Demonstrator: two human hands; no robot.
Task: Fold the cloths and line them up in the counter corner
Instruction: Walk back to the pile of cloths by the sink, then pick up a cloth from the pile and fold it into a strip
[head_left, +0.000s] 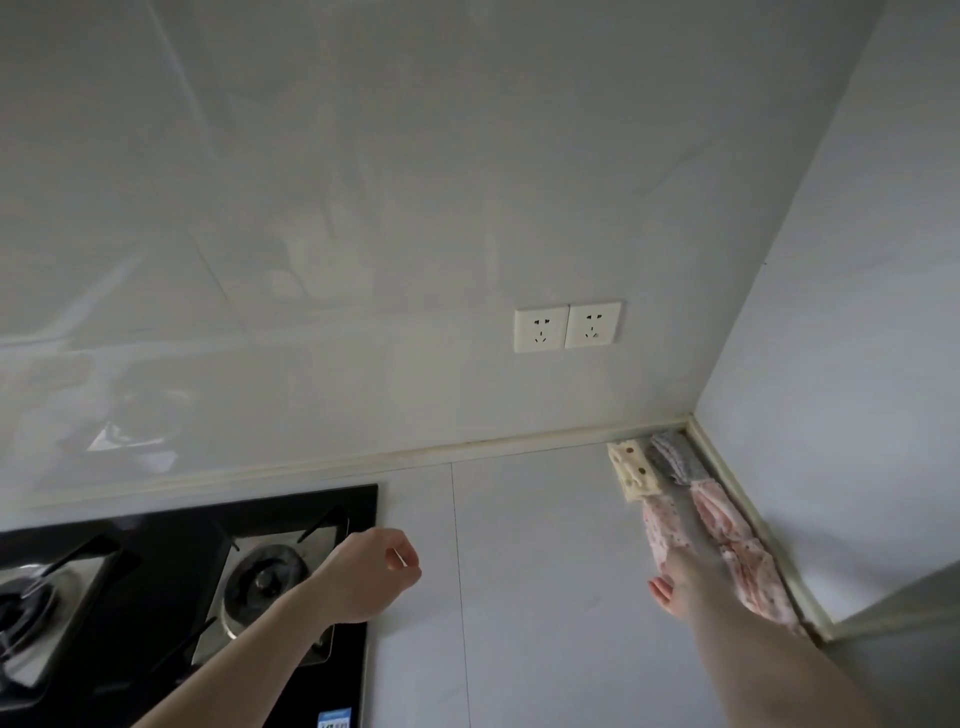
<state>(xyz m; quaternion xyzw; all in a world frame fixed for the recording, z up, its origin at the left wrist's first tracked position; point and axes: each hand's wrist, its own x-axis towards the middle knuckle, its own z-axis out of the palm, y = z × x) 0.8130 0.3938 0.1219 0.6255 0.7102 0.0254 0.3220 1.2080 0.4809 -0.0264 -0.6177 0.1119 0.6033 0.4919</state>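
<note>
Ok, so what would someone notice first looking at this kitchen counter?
Probably the folded cloths in the counter's far right corner: a cream spotted cloth beside a grey cloth, with two pink cloths in front. The right hand touches one pink cloth. At lower left sits the black gas hob.

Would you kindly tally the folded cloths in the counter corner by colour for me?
Cream cloth with dots: 1
Grey patterned cloth: 1
Pink floral cloths: 2, one under the right hand at, one along the side wall at
Total: 4
</note>
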